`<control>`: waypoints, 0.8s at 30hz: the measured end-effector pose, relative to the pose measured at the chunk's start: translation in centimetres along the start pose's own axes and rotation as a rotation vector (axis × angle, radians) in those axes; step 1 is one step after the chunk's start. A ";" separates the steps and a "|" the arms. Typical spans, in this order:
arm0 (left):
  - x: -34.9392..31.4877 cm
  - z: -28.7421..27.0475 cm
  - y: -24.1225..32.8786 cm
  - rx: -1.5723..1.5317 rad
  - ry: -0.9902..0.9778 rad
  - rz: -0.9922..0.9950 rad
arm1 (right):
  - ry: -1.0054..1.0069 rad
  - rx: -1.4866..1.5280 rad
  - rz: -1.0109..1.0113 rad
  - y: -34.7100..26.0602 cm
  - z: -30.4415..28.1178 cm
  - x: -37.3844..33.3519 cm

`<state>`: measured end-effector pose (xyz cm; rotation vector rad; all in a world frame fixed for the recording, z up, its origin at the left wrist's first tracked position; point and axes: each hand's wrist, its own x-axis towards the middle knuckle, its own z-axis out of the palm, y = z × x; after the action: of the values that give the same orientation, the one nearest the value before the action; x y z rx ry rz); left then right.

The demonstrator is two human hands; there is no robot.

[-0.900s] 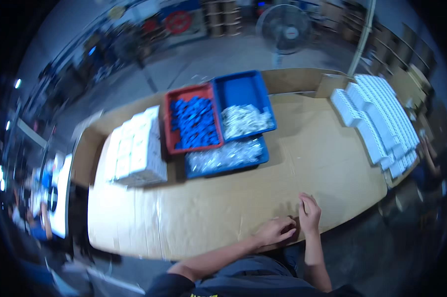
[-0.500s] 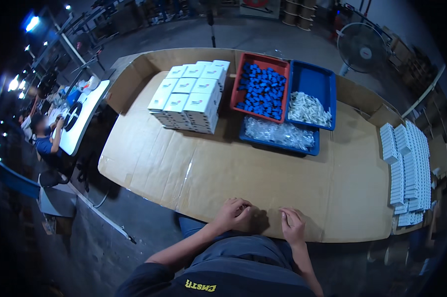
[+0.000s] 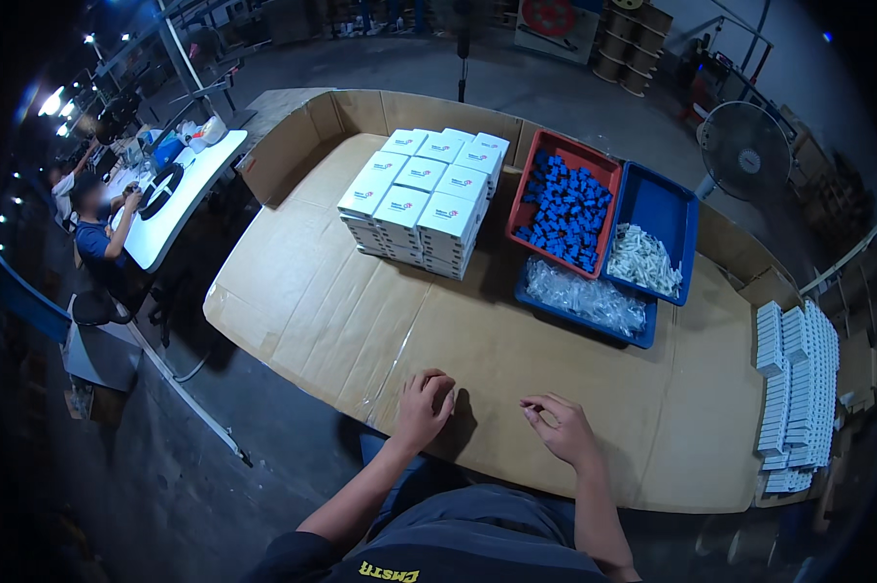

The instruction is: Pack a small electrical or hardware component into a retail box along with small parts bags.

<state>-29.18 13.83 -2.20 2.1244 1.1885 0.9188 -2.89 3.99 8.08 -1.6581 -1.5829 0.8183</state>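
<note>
Over the near part of the cardboard-covered table [image 3: 341,325], my left hand [image 3: 424,413] hovers with loosely curled fingers, its thumb a little apart and nothing visible in it. My right hand [image 3: 563,430] is to its right, fingers bent inward toward the left hand and the thumb below them. I see nothing between those fingers either. A gap of bare cardboard separates the hands. Beyond them stands a block of stacked white boxes [image 3: 421,175]. To its right a red tray [image 3: 608,175] holds small blue parts [image 3: 567,209].
A blue tray [image 3: 664,194] contains small white pieces [image 3: 642,257]; another blue tray [image 3: 642,340] holds clear plastic bags [image 3: 584,296]. White slotted strips [image 3: 798,389] are stacked at the right edge. A standing fan [image 3: 747,155] is behind. At far left, a person [image 3: 103,233] works at a white table [image 3: 190,194].
My hands have moved left and farther apart from each other, with the left one lifted slightly forward. The view has shifted, so the boxes and trays appear farther right and lower.
</note>
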 end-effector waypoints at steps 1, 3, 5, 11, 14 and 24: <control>0.1 0.0 -0.3 0.034 0.023 -0.008 | -0.002 -0.002 -0.001 -0.3 -0.1 0.4; 0.5 0.2 -0.4 0.064 0.047 -0.013 | -0.019 0.024 -0.002 -1.0 -1.1 1.2; 0.4 0.3 0.1 0.100 0.070 -0.033 | -0.024 0.004 0.022 -1.8 -2.6 2.7; 0.8 0.4 -0.1 0.147 0.038 -0.069 | 0.046 -0.122 -0.087 -4.4 -7.6 10.6; 1.0 0.4 0.0 0.163 0.035 -0.083 | 0.066 -0.167 -0.236 -6.3 -9.8 16.5; 1.4 -0.1 0.4 0.235 -0.004 -0.123 | 0.251 -0.320 -0.358 -7.3 -10.3 45.8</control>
<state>-28.48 14.92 -1.45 2.2014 1.4691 0.7516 4.09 49.18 20.83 -1.5473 -1.8209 0.1728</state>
